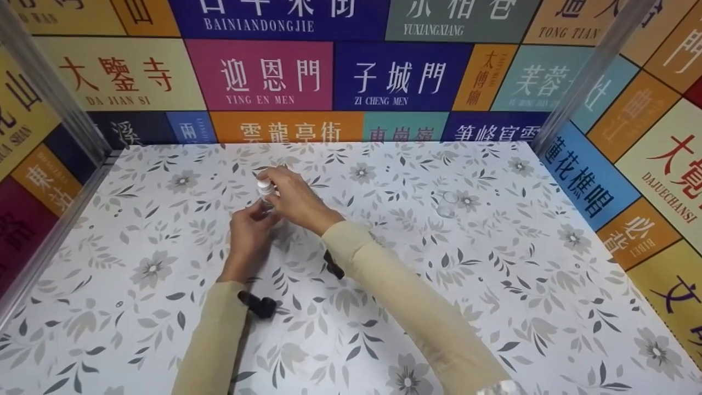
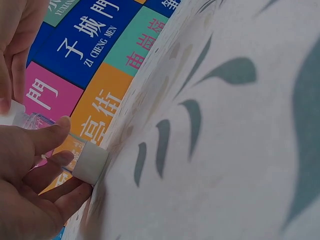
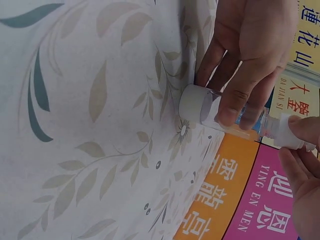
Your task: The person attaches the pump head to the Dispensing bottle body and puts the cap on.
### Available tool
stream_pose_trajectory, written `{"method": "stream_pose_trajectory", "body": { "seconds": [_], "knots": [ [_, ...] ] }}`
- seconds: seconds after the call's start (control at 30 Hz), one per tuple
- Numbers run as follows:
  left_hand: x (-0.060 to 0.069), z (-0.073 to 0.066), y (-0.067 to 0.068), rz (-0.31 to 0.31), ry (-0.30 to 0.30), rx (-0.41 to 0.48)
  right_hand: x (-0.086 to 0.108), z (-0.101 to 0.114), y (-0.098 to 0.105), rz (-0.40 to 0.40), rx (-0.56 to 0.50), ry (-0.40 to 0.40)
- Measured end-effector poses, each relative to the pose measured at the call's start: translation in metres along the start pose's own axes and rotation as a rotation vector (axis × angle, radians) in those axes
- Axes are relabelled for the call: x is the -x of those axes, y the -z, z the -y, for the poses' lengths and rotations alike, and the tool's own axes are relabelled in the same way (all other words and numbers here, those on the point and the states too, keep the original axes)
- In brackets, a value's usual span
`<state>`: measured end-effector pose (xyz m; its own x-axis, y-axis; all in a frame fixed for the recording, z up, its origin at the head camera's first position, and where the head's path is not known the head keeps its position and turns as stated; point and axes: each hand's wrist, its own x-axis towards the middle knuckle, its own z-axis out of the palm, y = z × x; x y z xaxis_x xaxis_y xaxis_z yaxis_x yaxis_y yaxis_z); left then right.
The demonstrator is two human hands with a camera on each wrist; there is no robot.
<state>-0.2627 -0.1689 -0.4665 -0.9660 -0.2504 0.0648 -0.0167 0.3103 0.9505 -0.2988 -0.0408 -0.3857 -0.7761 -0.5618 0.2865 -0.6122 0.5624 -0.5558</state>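
Observation:
A small clear bottle (image 3: 212, 109) with a white base stands on the patterned tabletop. My left hand (image 1: 252, 230) grips its body low down, thumb and fingers around it; the left wrist view shows the white base (image 2: 91, 162) just below the fingers of that hand (image 2: 35, 185). At the top, my right hand (image 1: 299, 200) pinches the white cap (image 1: 265, 186) between thumb and fingers. In the right wrist view the cap (image 3: 287, 132) sits at the bottle's neck, with the right hand (image 3: 307, 170) around it.
A small clear transparent object (image 1: 446, 206) lies on the floral table covering (image 1: 493, 329), right of my hands. Panels with printed signs (image 1: 269, 77) rise behind and at the sides. Clear posts (image 1: 592, 71) stand at the back corners. Something shiny shows at the bottom edge.

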Motion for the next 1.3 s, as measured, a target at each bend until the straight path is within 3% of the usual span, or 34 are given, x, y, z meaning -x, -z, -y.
{"method": "stream_pose_trajectory", "body": {
  "seconds": [0.23, 0.5, 0.83, 1.3],
  "knots": [
    [-0.001, 0.002, -0.001, -0.038, -0.032, -0.064, 0.0, -0.001, -0.004, 0.006, -0.005, -0.015],
    [0.001, 0.001, -0.001, -0.025, -0.006, -0.033, 0.0, -0.005, -0.007, -0.006, -0.019, -0.028],
    [0.0, 0.0, -0.002, -0.025, -0.01, 0.029, 0.002, -0.01, -0.006, -0.016, -0.009, 0.055],
    [-0.001, -0.001, -0.003, -0.068, -0.08, -0.074, 0.0, -0.012, -0.007, -0.041, -0.071, 0.089]
  ]
}}
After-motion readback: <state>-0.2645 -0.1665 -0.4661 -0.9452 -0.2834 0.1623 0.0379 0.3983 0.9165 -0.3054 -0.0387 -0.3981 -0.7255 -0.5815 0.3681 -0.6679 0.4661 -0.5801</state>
